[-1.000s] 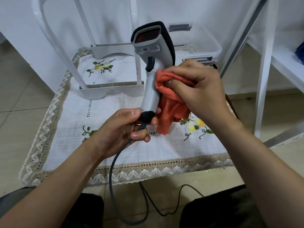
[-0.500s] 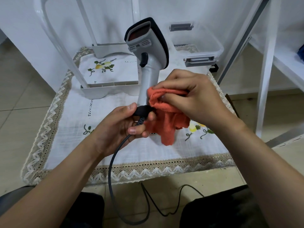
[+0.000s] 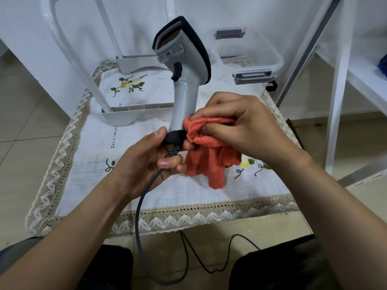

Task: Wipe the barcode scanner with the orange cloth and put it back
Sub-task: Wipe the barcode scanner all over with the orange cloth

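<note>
A grey barcode scanner (image 3: 185,65) with a black rim and black trigger stands upright above the table, its scan window facing up and left. My left hand (image 3: 146,160) grips its black base where the dark cable (image 3: 139,208) leaves it. My right hand (image 3: 236,126) holds the bunched orange cloth (image 3: 209,158) against the lower right side of the scanner's handle. Part of the cloth hangs loose below my fingers.
A white embroidered tablecloth with lace trim (image 3: 94,164) covers the low table. A white stand with curved legs (image 3: 119,114) sits at the back left, a clear lidded plastic box (image 3: 249,53) at the back right. White shelving (image 3: 343,80) rises on the right. Cable loops lie on the floor.
The cloth in my right hand has slid down the handle from near the trigger to just above the base. The scanner head has turned a little to the left.
</note>
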The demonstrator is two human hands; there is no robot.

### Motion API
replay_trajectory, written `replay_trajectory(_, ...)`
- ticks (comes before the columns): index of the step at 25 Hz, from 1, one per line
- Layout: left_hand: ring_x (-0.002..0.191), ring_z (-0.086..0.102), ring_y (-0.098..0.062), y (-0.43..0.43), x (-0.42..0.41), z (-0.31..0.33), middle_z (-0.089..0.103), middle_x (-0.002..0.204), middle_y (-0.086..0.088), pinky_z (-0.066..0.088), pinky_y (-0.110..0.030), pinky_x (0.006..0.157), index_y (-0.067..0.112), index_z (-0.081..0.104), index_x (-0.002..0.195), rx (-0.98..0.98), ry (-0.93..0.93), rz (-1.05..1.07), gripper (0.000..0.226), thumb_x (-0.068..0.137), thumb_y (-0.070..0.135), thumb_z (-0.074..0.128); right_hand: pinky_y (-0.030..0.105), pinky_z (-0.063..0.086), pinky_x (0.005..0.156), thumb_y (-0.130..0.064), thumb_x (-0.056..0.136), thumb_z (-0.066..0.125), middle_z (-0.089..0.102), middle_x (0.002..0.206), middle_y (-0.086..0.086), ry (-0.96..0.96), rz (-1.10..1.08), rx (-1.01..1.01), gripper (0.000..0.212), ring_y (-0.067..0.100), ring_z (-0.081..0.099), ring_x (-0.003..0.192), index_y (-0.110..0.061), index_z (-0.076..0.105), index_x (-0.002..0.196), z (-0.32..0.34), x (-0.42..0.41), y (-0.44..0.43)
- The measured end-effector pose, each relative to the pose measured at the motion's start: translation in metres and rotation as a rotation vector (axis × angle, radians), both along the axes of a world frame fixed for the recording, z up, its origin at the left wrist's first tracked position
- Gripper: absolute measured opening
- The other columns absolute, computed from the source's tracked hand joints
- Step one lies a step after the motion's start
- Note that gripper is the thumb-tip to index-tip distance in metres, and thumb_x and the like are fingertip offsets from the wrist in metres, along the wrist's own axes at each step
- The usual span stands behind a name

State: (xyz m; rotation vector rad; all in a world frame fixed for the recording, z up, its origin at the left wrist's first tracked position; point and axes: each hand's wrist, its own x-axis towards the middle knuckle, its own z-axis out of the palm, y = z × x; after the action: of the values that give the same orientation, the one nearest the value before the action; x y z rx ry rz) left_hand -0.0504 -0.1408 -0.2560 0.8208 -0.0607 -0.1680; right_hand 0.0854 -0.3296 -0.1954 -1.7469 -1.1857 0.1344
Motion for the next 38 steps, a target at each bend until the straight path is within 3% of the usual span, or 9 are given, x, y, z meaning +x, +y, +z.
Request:
replay_trajectory(3, 0.052, 0.05, -0.001, 0.0, 0.001, 0.001, 0.065, 0.103, -0.006, 0.055, -0.029, 0.073, 0.001, 0.065, 0.111, -0.026, -0.035, -0.065, 0.042, 0.092, 0.037, 0.07, 0.015, 0.051, 0.08, 0.0, 0.088, 0.078, 0.074, 0.094, 0.005, 0.039, -0.076, 0.101, 0.027, 0.005, 0.069, 0.084, -0.02, 0.081, 0.105, 0.001, 0.0, 0.002)
replay_trajectory(9, 0.05, 0.053, -0.003, 0.004, -0.001, -0.001, 0.069, 0.098, -0.005, 0.056, -0.03, 0.071, 0.003, 0.071, 0.105, 0.004, 0.013, -0.003, 0.04, 0.087, 0.039, 0.075, 0.016, 0.049, 0.075, 0.002, 0.088, 0.078, 0.072, 0.093, 0.006, 0.035, 0.062, -0.036, 0.026, 0.012, 0.07, 0.082, -0.018, 0.083, 0.104, -0.001, 0.0, -0.001)
replay_trajectory(13, 0.052, 0.042, -0.002, 0.004, 0.0, 0.007, 0.065, 0.105, -0.006, 0.055, -0.028, 0.074, -0.005, 0.058, 0.132, 0.042, 0.001, -0.088, 0.059, 0.093, 0.038, 0.069, 0.025, 0.055, 0.082, 0.0, 0.087, 0.077, 0.077, 0.095, 0.01, 0.108, -0.229, 0.212, 0.025, 0.012, 0.071, 0.086, -0.018, 0.083, 0.104, 0.002, 0.005, 0.001)
replay_trajectory(17, 0.055, 0.041, -0.004, 0.001, -0.001, 0.008, 0.062, 0.106, -0.007, 0.053, -0.028, 0.075, -0.007, 0.049, 0.14, 0.091, -0.012, -0.119, 0.066, 0.094, 0.035, 0.069, 0.039, 0.06, 0.095, -0.005, 0.087, 0.077, 0.082, 0.098, 0.005, 0.259, -0.382, 0.332, 0.021, 0.014, 0.075, 0.094, -0.013, 0.084, 0.105, 0.002, 0.011, 0.003)
replay_trajectory(22, 0.061, 0.036, -0.011, -0.005, -0.001, 0.011, 0.058, 0.111, -0.012, 0.051, -0.033, 0.081, -0.01, 0.039, 0.145, -0.063, -0.019, -0.205, 0.059, 0.101, 0.024, 0.059, 0.037, 0.057, 0.09, -0.005, 0.087, 0.079, 0.078, 0.096, 0.007, 0.163, -0.316, 0.224, 0.021, 0.017, 0.072, 0.092, -0.019, 0.083, 0.103, -0.002, 0.007, 0.006)
replay_trajectory(27, 0.064, 0.038, -0.011, -0.005, -0.001, 0.012, 0.057, 0.114, -0.015, 0.047, -0.034, 0.084, -0.011, 0.033, 0.148, -0.21, 0.005, -0.228, 0.06, 0.105, 0.024, 0.054, 0.023, 0.05, 0.082, -0.003, 0.088, 0.079, 0.074, 0.09, 0.004, 0.106, -0.164, 0.186, 0.021, 0.005, 0.067, 0.084, -0.014, 0.082, 0.104, 0.0, 0.007, 0.003)
replay_trajectory(30, 0.064, 0.038, -0.011, -0.009, -0.001, 0.01, 0.057, 0.113, -0.015, 0.048, -0.034, 0.084, -0.012, 0.032, 0.148, -0.204, 0.011, -0.234, 0.06, 0.104, 0.023, 0.054, 0.034, 0.054, 0.086, -0.003, 0.088, 0.077, 0.077, 0.096, 0.011, 0.147, -0.248, 0.285, 0.022, 0.01, 0.069, 0.089, -0.017, 0.082, 0.105, -0.001, 0.01, 0.004)
replay_trajectory(36, 0.066, 0.041, -0.009, -0.008, -0.003, 0.016, 0.058, 0.114, -0.013, 0.044, -0.032, 0.084, -0.007, 0.05, 0.132, -0.289, -0.009, -0.208, 0.042, 0.104, 0.024, 0.054, 0.023, 0.052, 0.084, 0.003, 0.087, 0.078, 0.074, 0.094, 0.008, 0.123, 0.011, 0.154, 0.025, 0.008, 0.069, 0.087, -0.012, 0.079, 0.107, -0.002, 0.005, 0.002)
replay_trajectory(38, 0.065, 0.041, -0.009, -0.01, -0.003, 0.015, 0.058, 0.113, -0.012, 0.044, -0.032, 0.082, -0.009, 0.042, 0.141, -0.292, 0.01, -0.213, 0.052, 0.103, 0.025, 0.056, 0.021, 0.05, 0.084, 0.003, 0.087, 0.077, 0.073, 0.094, 0.005, 0.135, -0.062, 0.219, 0.024, 0.006, 0.068, 0.087, -0.011, 0.08, 0.107, -0.001, 0.006, 0.003)
